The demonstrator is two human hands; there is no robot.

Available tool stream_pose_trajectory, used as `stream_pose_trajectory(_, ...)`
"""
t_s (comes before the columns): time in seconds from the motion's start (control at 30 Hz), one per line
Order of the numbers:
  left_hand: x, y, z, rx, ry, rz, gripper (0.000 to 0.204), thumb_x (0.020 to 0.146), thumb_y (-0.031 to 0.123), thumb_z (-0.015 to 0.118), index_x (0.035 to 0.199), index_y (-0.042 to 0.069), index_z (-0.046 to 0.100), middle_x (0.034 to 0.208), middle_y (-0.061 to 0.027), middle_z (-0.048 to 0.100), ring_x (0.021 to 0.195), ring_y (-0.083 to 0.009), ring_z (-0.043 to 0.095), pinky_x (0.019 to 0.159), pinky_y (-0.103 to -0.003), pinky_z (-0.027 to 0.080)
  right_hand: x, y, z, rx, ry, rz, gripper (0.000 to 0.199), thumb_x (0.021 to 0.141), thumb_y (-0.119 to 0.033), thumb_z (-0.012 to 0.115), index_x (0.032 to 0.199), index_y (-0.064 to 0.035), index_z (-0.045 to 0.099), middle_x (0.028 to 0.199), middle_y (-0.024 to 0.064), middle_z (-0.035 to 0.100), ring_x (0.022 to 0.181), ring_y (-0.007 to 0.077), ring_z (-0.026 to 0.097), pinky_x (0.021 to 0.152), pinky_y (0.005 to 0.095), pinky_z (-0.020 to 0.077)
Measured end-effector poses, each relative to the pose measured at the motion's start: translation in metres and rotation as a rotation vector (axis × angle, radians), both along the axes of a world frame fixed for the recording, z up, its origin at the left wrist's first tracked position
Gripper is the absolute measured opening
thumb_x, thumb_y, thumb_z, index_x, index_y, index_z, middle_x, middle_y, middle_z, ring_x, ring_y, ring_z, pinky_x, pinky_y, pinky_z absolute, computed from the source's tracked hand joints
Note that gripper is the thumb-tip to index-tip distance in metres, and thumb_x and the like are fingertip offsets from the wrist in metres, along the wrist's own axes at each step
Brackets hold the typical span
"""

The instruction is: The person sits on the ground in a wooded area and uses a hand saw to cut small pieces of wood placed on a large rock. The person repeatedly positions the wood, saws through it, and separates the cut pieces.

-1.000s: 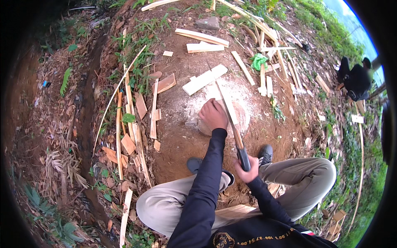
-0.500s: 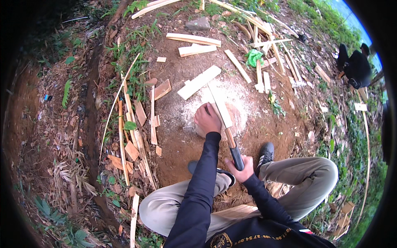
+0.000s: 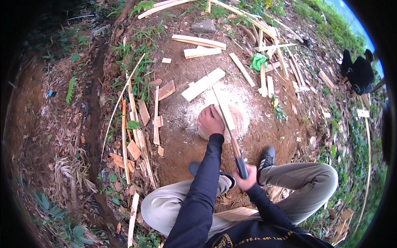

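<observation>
My right hand (image 3: 245, 177) is wrapped round the black grip of a long, narrow-bladed machete (image 3: 234, 145), which has a wooden section above the grip. The blade points away from me and slants slightly left. It lies over or against a pale wooden strip (image 3: 228, 118) above a round chopping block (image 3: 238, 119). My left hand (image 3: 210, 120) is curled at the strip's left side, close to the blade, and grips it; the fingertips are partly hidden. Just beyond the block, a wider pale board (image 3: 203, 85) lies on the ground.
Pale chips and dust surround the block. Wood strips (image 3: 199, 41) lie beyond it, with more at left and far right. A green plastic bag (image 3: 258, 60) and a grey stone (image 3: 203, 26) are farther off. A person in dark clothes (image 3: 359, 74) crouches at far right.
The whole view has shifted slightly right and down. My right hand and the machete's grip have moved a little nearer to me; my left hand stays at the strip.
</observation>
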State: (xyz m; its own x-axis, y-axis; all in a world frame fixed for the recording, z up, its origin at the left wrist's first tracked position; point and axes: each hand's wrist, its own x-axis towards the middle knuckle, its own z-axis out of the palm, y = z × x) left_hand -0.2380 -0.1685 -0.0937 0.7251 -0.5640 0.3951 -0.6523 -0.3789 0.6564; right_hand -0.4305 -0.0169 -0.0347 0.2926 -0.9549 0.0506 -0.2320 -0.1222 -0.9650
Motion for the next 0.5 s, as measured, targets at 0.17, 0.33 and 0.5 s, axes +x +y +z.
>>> stream_pose_trajectory(0.17,0.003,0.0,0.005,-0.004,0.017,0.0,0.03,0.099,0.03,0.05,0.104,0.006,0.069,0.104,-0.0101,0.066,0.102,-0.0285,0.057,0.101,-0.044,0.034,-0.018,0.021,-0.002,0.043,-0.05,0.037,0.021,0.072,-0.007,0.069,0.06,-0.003,0.053,0.049,0.0091,0.049,0.042,0.015,0.053,0.045,0.032,0.0416)
stream_pose_trajectory(0.33,0.0,-0.001,0.004,-0.001,0.009,-0.004,0.031,0.099,0.03,0.05,0.103,0.005,0.069,0.103,-0.0105,0.067,0.103,-0.0289,0.058,0.1,-0.044,0.035,0.014,-0.015,0.012,0.05,-0.022,-0.013,0.022,0.072,-0.008,0.07,0.061,-0.0032,0.051,0.051,0.0051,0.048,0.046,0.0118,0.048,0.048,0.0304,0.0403)
stream_pose_trajectory(0.5,0.004,0.001,0.001,0.001,-0.011,0.024,0.032,0.1,0.031,0.049,0.102,0.006,0.069,0.103,-0.0108,0.067,0.103,-0.029,0.058,0.1,-0.044,0.035,-0.028,0.043,0.001,0.079,-0.009,0.045,0.024,0.073,-0.007,0.069,0.059,-0.0028,0.051,0.048,0.0059,0.049,0.042,0.0135,0.05,0.045,0.0316,0.0406)
